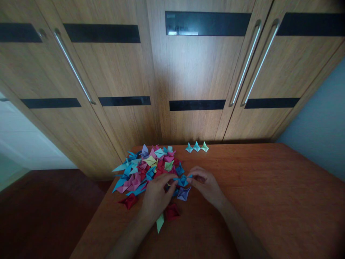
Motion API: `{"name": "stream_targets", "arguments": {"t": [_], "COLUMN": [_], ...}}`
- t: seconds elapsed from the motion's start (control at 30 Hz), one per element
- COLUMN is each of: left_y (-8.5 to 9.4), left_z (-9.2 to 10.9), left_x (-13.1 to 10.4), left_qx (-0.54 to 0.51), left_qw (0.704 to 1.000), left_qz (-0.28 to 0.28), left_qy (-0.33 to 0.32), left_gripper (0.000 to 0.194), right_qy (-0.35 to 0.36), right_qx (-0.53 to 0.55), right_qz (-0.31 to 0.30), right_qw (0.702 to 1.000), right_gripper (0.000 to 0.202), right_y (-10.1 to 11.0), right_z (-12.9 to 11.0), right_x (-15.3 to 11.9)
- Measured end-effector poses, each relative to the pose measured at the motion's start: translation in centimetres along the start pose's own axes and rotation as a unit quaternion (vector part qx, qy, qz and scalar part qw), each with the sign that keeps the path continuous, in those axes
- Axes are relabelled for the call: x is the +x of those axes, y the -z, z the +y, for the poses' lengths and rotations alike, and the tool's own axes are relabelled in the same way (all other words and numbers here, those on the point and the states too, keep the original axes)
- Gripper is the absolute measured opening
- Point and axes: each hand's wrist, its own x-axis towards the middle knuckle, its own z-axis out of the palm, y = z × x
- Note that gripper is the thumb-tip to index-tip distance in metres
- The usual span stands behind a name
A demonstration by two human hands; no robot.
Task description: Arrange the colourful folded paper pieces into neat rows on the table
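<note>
Between my two hands is a blue folded-paper piece (183, 180), pinched at its opposite tips. My left hand (159, 192) grips its left end with thumb and fingers, and my right hand (205, 183) grips the right end. Just below it lies a purple folded-paper piece (183, 194). A heap of colourful origami pieces (134, 181) in blue, pink, red and yellow spreads to the left, partly hidden behind my left hand. Close to my left wrist lie a dark red folded piece (171, 212) and a pale green pointed one (160, 223).
Three small pale folded-paper pieces (196, 146) stand in a row near the back edge of the wooden table (258, 194). Behind the table rises a wooden wardrobe (191, 72) with metal handles. Another red folded piece (128, 201) lies towards the table's left edge.
</note>
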Motion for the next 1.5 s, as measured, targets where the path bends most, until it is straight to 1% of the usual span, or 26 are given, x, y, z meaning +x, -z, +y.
{"name": "stream_targets", "arguments": {"t": [0.07,0.13,0.23,0.3,0.47,0.6,0.67,0.77,0.83,0.9,0.97,1.07,1.17,1.27,1.33,1.4,1.5], "left_y": [-0.2,-0.3,-0.2,-0.1,0.1,0.1,0.0,0.0,-0.1,-0.5,-1.4,-3.6,-6.6,-9.7,-11.5,-13.1,-14.7], "left_z": [-0.2,-0.4,-0.5,-0.4,0.2,1.0,1.4,1.9,2.2,2.3,2.3,2.3,2.7,3.3,3.7,3.9,4.0], "left_x": [0.3,0.4,0.6,0.8,1.6,2.1,2.3,2.7,3.1,3.8,5.1,8.2,12.1,15.6,17.3,18.6,19.7], "left_qx": [-0.026,-0.05,-0.091,-0.13,-0.225,-0.275,-0.27,-0.224,-0.196,-0.176,-0.153,-0.088,0.04,0.076,0.097,0.12,0.154], "left_qw": [1.0,0.999,0.995,0.99,0.97,0.951,0.95,0.961,0.969,0.976,0.982,0.99,0.99,0.987,0.985,0.981,0.974], "left_qz": [-0.002,0.0,0.001,-0.008,-0.068,-0.129,-0.151,-0.162,-0.151,-0.122,-0.09,-0.056,-0.061,-0.068,-0.074,-0.083,-0.098], "left_qy": [0.017,0.02,0.031,0.048,0.06,0.056,0.045,0.014,-0.013,-0.037,-0.059,-0.098,-0.122,-0.126,-0.125,-0.127,-0.134], "left_gripper": [0.018,0.019,0.021,0.021,0.018,0.015,0.015,0.015,0.014,0.014,0.014,0.014,0.017,0.019,0.02,0.02,0.019], "right_qy": [0.005,-0.002,-0.029,-0.053,-0.086,-0.11,-0.121,-0.129,-0.127,-0.123,-0.119,-0.112,-0.104,-0.085,-0.078,-0.081,-0.085], "right_qx": [-0.019,-0.028,-0.025,-0.007,0.058,0.116,0.141,0.166,0.179,0.169,0.115,-0.026,-0.153,-0.258,-0.294,-0.297,-0.291], "right_qz": [0.015,0.016,0.012,0.022,0.068,0.123,0.137,0.146,0.156,0.173,0.192,0.196,0.161,0.113,0.093,0.09,0.096], "right_qw": [1.0,0.999,0.999,0.998,0.992,0.979,0.973,0.967,0.963,0.962,0.967,0.974,0.969,0.956,0.948,0.947,0.948], "right_gripper": [0.018,0.021,0.028,0.028,0.026,0.031,0.032,0.031,0.031,0.03,0.031,0.031,0.028,0.024,0.024,0.026,0.027], "right_y": [0.3,0.5,0.7,0.9,1.5,1.6,1.6,1.7,1.9,2.3,2.8,3.4,3.1,2.3,2.0,2.0,2.1], "right_z": [-0.2,-0.4,-0.5,-0.5,0.2,1.2,1.5,1.6,1.6,1.8,2.5,3.7,4.4,4.4,4.2,4.1,4.0], "right_x": [0.1,0.2,0.1,0.0,-0.2,-0.1,-0.1,0.0,0.0,0.2,0.3,0.5,0.4,0.2,0.2,0.3,0.5]}}
